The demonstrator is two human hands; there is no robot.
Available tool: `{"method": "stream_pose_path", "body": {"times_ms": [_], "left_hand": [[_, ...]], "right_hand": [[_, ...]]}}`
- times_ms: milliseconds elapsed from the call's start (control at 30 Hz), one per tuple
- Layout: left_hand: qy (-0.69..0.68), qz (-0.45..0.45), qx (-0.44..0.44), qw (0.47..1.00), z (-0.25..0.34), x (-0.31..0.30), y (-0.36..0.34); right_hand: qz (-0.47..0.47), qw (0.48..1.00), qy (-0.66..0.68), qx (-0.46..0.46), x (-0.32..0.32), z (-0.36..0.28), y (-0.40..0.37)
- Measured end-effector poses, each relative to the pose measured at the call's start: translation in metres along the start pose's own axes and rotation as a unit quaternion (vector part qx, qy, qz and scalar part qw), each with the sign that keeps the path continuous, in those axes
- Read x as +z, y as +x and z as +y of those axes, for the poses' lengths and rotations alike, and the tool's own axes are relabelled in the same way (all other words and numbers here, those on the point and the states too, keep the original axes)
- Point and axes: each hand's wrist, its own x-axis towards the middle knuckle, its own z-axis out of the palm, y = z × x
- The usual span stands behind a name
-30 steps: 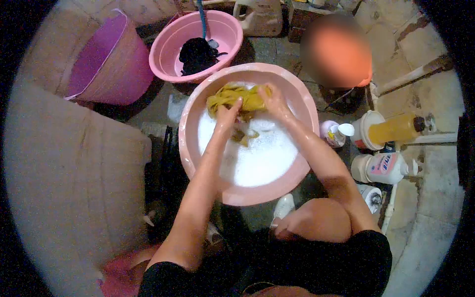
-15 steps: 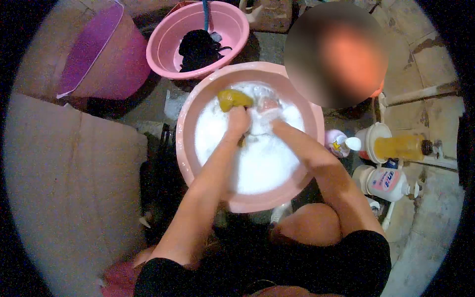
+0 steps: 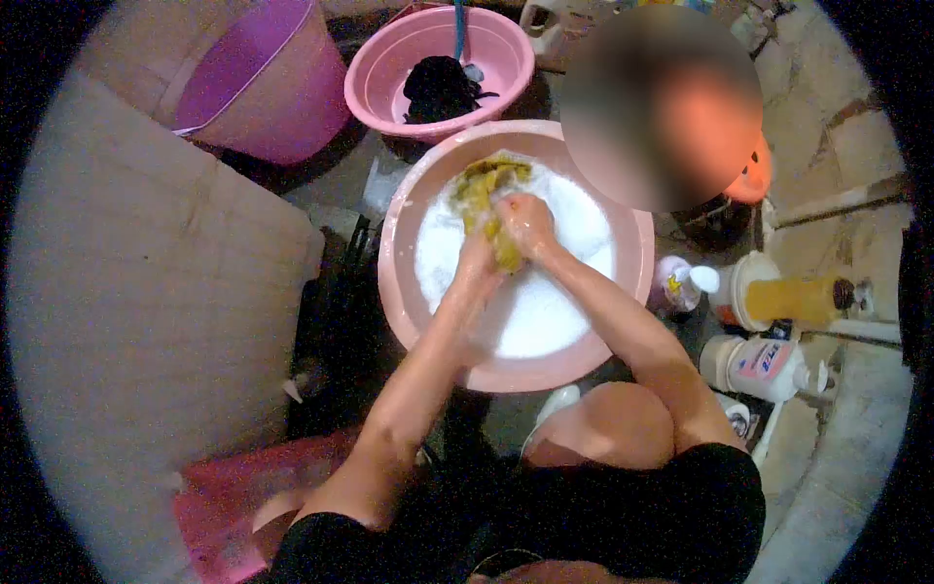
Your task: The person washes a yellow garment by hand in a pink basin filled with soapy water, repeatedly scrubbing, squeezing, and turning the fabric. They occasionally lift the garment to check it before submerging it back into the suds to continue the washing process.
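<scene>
A wet mustard-yellow cloth (image 3: 477,190) is bunched above the suds in a large pink basin (image 3: 393,282). My left hand (image 3: 477,255) is closed around its near part, and a fold hangs out by the fingers. Pressed close against it, my right hand (image 3: 528,224) is closed in a fist on the same cloth. The far end of the cloth spreads out over the foam near the basin's back wall. White foam (image 3: 550,316) fills the basin and hides whatever lies beneath it.
Behind stands a smaller pink basin (image 3: 520,73) holding black cloth (image 3: 440,90). A purple bucket (image 3: 302,107) is at the back left. To the right are a pump bottle (image 3: 674,282), a yellow-liquid bottle (image 3: 793,299) and a white bottle (image 3: 769,368). A blurred circle covers the upper right.
My right hand has come up out of the foam and closed on the yellow cloth beside my left. The cloth is stretched longer between them. The whole view has shifted slightly.
</scene>
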Motion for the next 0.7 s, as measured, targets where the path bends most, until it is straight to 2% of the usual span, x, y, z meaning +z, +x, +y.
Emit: {"method": "stream_pose_path", "body": {"times_ms": [33,67,100,133,233,267,300,367,400,433,467,500,567,633,667,700], "left_hand": [[-0.017,0.0,0.005,1.0,0.0,0.009,0.004],[-0.021,-0.03,0.023,0.999,-0.002,0.003,0.013],[-0.026,-0.03,0.018,0.999,-0.005,-0.022,0.028],[-0.128,-0.245,-0.054,0.959,-0.008,-0.058,0.052],[-0.247,-0.496,-0.12,0.824,-0.026,-0.06,0.061],[-0.157,-0.256,-0.054,0.952,-0.02,-0.012,0.016],[-0.055,-0.001,0.022,0.998,-0.017,0.023,-0.009],[-0.029,-0.012,0.046,0.998,-0.032,0.02,-0.014],[-0.017,-0.002,0.023,1.0,-0.034,0.009,-0.001],[-0.008,0.004,0.003,1.0,-0.038,-0.004,0.021],[0.064,-0.128,0.043,0.989,-0.051,-0.056,0.071],[0.058,-0.127,0.041,0.989,-0.058,-0.053,0.066],[0.022,-0.078,0.035,0.996,-0.064,-0.027,0.037],[-0.006,-0.041,0.044,0.998,-0.051,0.016,0.012],[-0.019,-0.02,0.046,0.999,-0.046,0.03,-0.002],[-0.031,0.006,0.04,0.999,-0.045,0.032,-0.018]], "right_hand": [[0.098,0.99,-0.051,-0.089,-0.007,-0.006,-0.005],[0.172,0.976,0.112,-0.067,0.0,-0.016,-0.024],[0.109,0.969,0.14,-0.171,-0.005,-0.034,-0.046],[0.107,0.971,0.135,-0.166,-0.009,-0.03,-0.051],[0.041,0.977,0.128,-0.168,-0.01,-0.023,-0.048],[0.02,0.977,0.13,-0.17,-0.007,-0.022,-0.042],[0.003,0.993,0.034,-0.111,-0.011,0.005,-0.018],[0.073,0.996,0.044,0.006,-0.029,0.007,-0.019],[0.075,0.996,0.039,0.002,-0.025,-0.004,-0.03],[0.125,0.98,0.145,-0.058,-0.013,-0.022,-0.05],[0.166,0.947,0.252,-0.112,-0.003,-0.039,-0.072],[0.134,0.945,0.116,-0.274,-0.009,-0.063,-0.088],[0.147,0.925,0.098,-0.337,0.016,-0.043,-0.085],[0.057,0.985,0.119,-0.112,-0.008,-0.01,-0.037],[0.054,0.963,-0.216,-0.15,-0.016,0.03,-0.005],[0.063,0.996,-0.058,-0.04,-0.025,0.0,-0.029]]}}
